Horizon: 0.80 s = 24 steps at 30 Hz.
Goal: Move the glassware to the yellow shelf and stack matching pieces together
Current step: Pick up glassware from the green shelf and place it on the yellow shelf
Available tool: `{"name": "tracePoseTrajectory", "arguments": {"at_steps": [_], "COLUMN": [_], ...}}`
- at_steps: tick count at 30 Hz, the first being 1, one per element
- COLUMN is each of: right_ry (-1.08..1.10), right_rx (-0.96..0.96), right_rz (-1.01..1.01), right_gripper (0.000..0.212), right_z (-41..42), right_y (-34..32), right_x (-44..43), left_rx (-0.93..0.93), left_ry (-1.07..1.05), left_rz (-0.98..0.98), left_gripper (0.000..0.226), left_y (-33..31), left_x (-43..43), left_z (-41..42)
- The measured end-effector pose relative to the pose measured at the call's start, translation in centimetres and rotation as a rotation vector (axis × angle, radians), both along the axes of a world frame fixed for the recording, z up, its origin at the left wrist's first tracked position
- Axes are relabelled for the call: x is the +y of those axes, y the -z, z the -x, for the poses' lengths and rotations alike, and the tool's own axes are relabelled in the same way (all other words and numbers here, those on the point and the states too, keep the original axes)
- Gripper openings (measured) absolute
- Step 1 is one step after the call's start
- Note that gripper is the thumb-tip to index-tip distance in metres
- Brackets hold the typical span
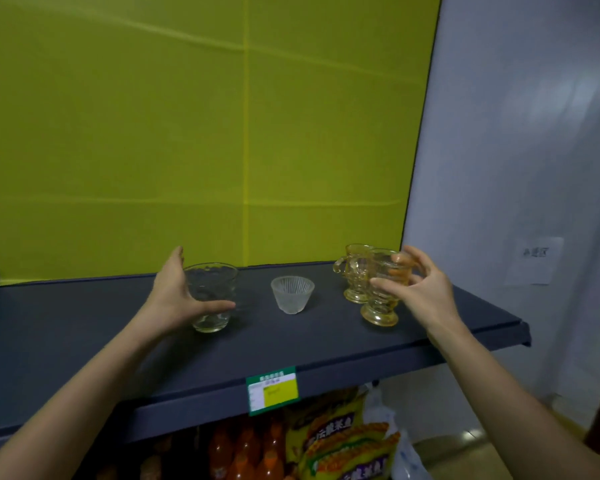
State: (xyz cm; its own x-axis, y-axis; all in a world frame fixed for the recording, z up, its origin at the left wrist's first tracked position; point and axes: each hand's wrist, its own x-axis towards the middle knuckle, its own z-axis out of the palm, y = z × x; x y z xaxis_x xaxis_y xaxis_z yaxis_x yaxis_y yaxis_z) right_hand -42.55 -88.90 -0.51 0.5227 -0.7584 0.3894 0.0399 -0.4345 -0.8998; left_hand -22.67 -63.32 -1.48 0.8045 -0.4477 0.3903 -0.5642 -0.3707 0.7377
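Glassware on shelf: rigid, slippery, breakable.
Left hand fingers spread around tumbler; right hand fingers curled, loosely cupping amber cup, right of frame; grip walls.

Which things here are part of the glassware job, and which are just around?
Job: clear tumbler at the left hand; frosted cup; two amber cups, nearer one at the right hand; shelf.

Around: price tag, orange bottles, snack bags below.

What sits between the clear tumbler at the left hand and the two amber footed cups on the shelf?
Only the small frosted ribbed glass cup stands between the clear tumbler and the amber footed cups; it stands apart from both.
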Motion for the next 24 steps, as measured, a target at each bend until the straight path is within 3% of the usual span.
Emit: {"name": "tracePoseTrajectory", "arguments": {"at_steps": [4,7,16,20,24], "right_ry": [-0.002,0.02,0.11,0.104,0.153], "right_rx": [-0.021,-0.017,-0.032,-0.008,0.168], "right_rz": [-0.024,-0.033,0.016,0.059,0.288], "right_gripper": [0.085,0.085,0.084,0.084,0.094], "right_z": [1.2,0.9,-2.9,-3.9,-3.2], "right_y": [0.8,1.6,2.5,2.6,2.2], "right_x": [-4.1,-6.6,-9.5,-10.0,-9.9], "left_rx": [-0.411,-0.57,-0.696,-0.721,-0.675], "left_ry": [-0.109,-0.087,-0.112,-0.122,-0.131], "left_rz": [-0.071,-0.092,-0.277,-0.321,-0.317], "left_gripper": [0.079,0.057,0.047,0.032,0.036], "left_y": [-1.4,-1.7,-1.4,-1.1,-1.2], "left_x": [-1.7,-3.9,-9.1,-9.6,-9.3], "left_z": [3.0,4.9,8.1,8.5,8.5]}}
